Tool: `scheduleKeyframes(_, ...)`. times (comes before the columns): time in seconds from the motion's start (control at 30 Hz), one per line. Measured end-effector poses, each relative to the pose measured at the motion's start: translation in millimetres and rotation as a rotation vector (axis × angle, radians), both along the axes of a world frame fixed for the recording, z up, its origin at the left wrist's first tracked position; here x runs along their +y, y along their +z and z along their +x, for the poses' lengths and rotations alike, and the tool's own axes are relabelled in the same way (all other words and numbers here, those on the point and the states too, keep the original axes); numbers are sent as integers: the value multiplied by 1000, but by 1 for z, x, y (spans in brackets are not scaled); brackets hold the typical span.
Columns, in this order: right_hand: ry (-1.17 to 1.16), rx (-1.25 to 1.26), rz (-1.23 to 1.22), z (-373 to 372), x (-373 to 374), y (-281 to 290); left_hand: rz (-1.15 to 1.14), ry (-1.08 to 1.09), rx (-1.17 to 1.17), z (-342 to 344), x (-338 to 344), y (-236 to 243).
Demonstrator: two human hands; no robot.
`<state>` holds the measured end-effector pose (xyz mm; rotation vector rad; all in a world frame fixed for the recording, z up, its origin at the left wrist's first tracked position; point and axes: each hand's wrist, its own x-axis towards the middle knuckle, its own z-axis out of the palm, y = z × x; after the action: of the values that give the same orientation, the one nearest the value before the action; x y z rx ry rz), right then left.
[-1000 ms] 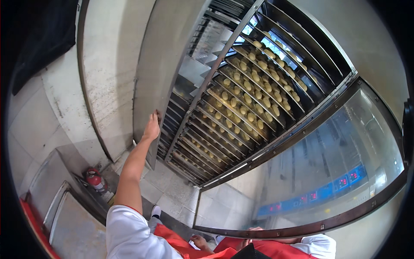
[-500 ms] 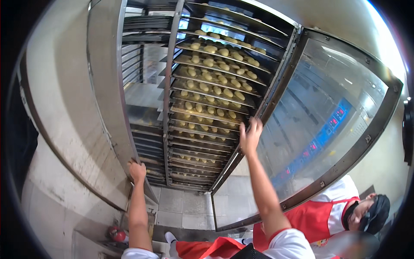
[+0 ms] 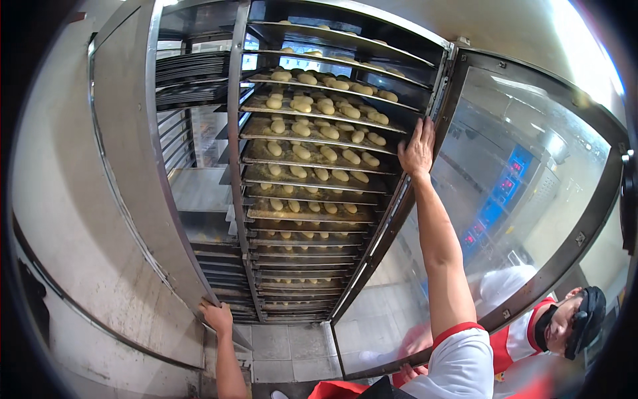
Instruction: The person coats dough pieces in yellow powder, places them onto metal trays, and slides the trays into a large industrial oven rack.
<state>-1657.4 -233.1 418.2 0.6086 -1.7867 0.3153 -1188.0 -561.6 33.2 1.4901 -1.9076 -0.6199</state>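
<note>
My left hand (image 3: 216,316) grips the edge of the steel left door (image 3: 129,133), low at the left of the tall cabinet. My right hand (image 3: 415,149) is raised, its fingers extended upward against the right side of the cabinet opening, at the ends of the trays. Inside, many metal trays (image 3: 319,217) are stacked on rails, several carrying pale oval dough pieces (image 3: 301,129). A pile of dark trays (image 3: 189,68) sits in the upper left compartment. The glazed right door (image 3: 531,199) stands swung out beside my right arm, with a blue panel showing through it.
A co-worker (image 3: 508,346) in a red apron and dark cap is at the lower right, behind and beside the glazed door, hands low near its bottom edge. Tiled floor (image 3: 289,342) shows below the cabinet, and a pale wall (image 3: 53,186) runs along the left.
The view has swung round to face the cabinet squarely. My right hand came into view and moved up the right side. My left hand stays on the left door. The co-worker came more into view.
</note>
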Motion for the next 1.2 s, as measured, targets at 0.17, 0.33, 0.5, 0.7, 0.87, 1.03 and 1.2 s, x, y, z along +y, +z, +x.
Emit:
scheduleKeyframes(0.17,10,80,-54,-30,-10,-11,17,57,-21,-16,-2,-13)
scheduleKeyframes(0.33,-34,158,-71,-51,-8,-14,147,59,28,-21,-12,-28)
scheduleKeyframes(0.5,-14,267,-100,-51,-10,-6,-55,51,34,-29,-25,-43)
scheduleKeyframes(0.7,-18,212,-105,-68,-28,-28,-67,125,4,-45,-19,-36)
scheduleKeyframes(0.87,-39,313,-16,-75,-2,-13,-98,50,103,-42,1,-28)
scheduleKeyframes(1.03,-91,324,34,-99,14,-8,-98,-10,119,-19,17,-12)
scheduleKeyframes(1.2,-72,333,24,-108,13,1,-54,17,120,6,28,-24)
